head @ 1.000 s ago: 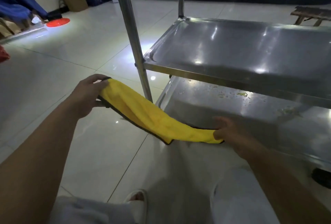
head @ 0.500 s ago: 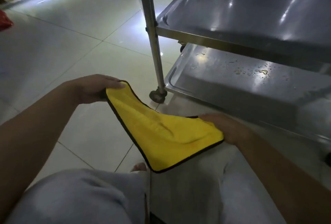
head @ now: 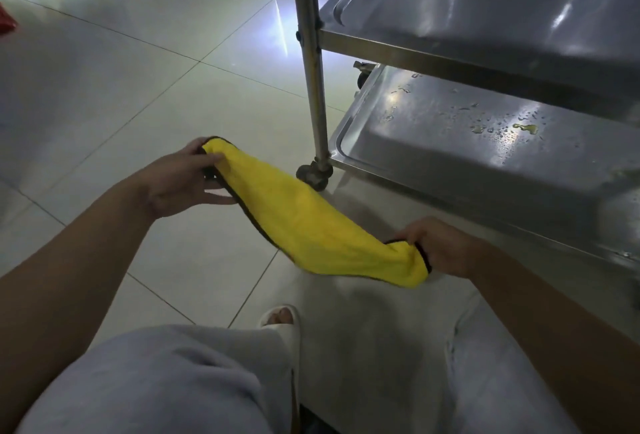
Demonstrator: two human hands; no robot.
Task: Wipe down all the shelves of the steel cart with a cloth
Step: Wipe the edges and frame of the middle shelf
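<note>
A yellow cloth (head: 304,222) with a dark edge hangs stretched between both hands, above the floor and in front of the steel cart. My left hand (head: 180,180) pinches its upper left end. My right hand (head: 440,250) grips its lower right end. The cart's bottom shelf (head: 450,156) lies to the right, wet with droplets and a yellowish smear. Above it is the middle shelf (head: 502,0), shiny and bare. The cloth touches neither shelf.
The cart's upright post (head: 311,62) and a caster wheel (head: 313,175) stand just beyond the cloth. Pale floor tiles (head: 138,69) spread to the left. My knees in grey trousers and a white slipper (head: 280,322) fill the bottom of the view.
The view has tilted down and closer to the bottom shelf. The cloth, spread wider half a second ago, is now drawn into a narrower band between both hands.
</note>
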